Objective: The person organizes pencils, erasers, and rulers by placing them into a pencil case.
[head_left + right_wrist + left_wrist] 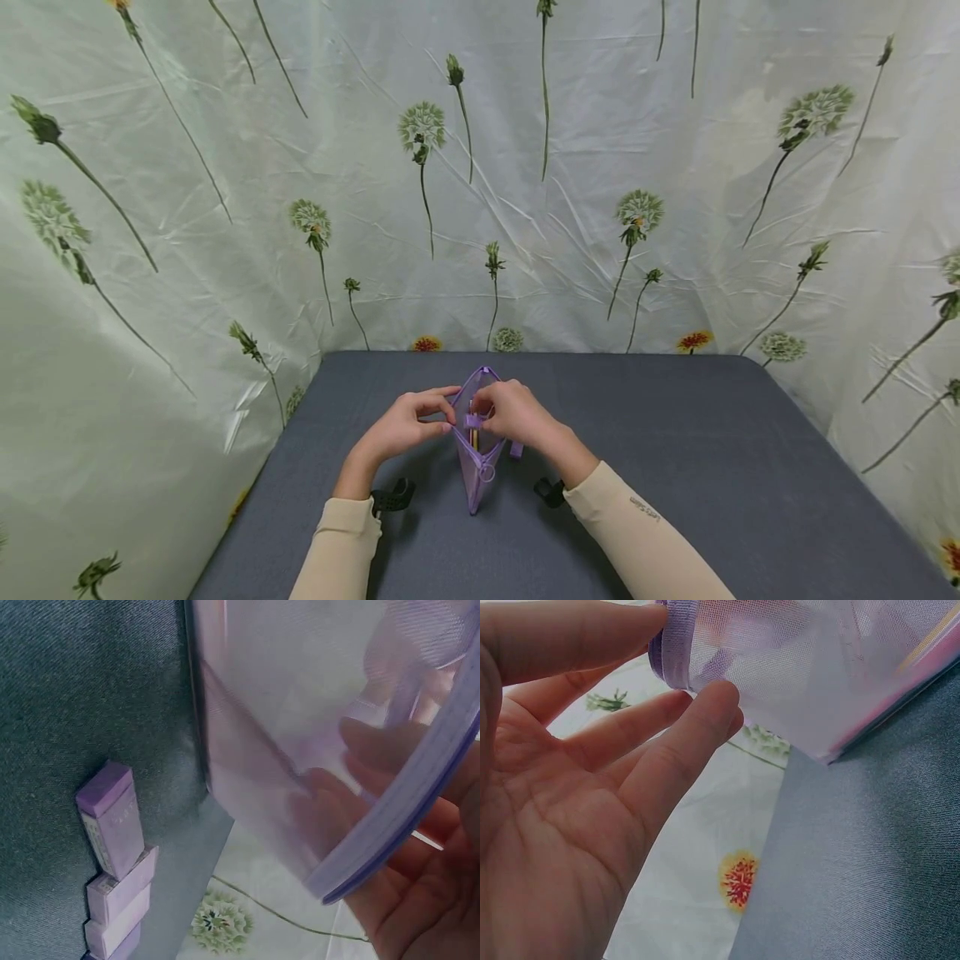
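A see-through purple mesh pencil case [472, 482] stands on the table with its zipped mouth spread apart. My left hand [405, 427] pinches its left rim between thumb and fingers, and the other fingers are spread in the left wrist view. Reaching into the mouth, my right hand [519, 414] holds a small purple eraser [472, 421] at its fingertips; the mesh partly blurs this in the right wrist view. Pencils [475, 440] lie inside the case. Beside it on the table, several purple erasers [116, 832] form a row.
The dark grey table [675, 483] stretches out on both sides of the case. A pale curtain [525, 217] printed with dandelions hangs behind the table and down its sides. Each wrist wears a black strap, such as the left strap [393, 496].
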The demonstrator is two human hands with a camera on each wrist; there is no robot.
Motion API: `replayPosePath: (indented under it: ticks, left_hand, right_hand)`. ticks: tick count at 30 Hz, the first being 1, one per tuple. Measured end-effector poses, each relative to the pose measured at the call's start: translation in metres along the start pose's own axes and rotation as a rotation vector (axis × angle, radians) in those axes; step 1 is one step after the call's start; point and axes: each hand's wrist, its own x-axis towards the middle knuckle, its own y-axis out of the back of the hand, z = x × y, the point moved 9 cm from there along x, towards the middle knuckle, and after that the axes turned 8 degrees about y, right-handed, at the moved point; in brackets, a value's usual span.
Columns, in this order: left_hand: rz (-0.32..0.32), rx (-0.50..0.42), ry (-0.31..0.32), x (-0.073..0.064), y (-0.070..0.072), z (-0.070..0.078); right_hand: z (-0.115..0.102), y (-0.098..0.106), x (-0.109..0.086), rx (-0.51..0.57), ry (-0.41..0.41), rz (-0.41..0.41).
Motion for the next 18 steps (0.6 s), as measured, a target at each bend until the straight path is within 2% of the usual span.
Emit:
replayPosePath:
  ticks: [4,18]
  left_hand:
    - [-0.005,0.007,-0.003,0.000,0.000,-0.001]
    - [-0.003,-0.021,0.003,0.000,0.001,0.002]
  right_hand:
    - [-0.002,0.001,-0.003,0.005,-0.005,-0.034]
    - [0.002,0.035,-0.021,0.002,-0.028,0.094]
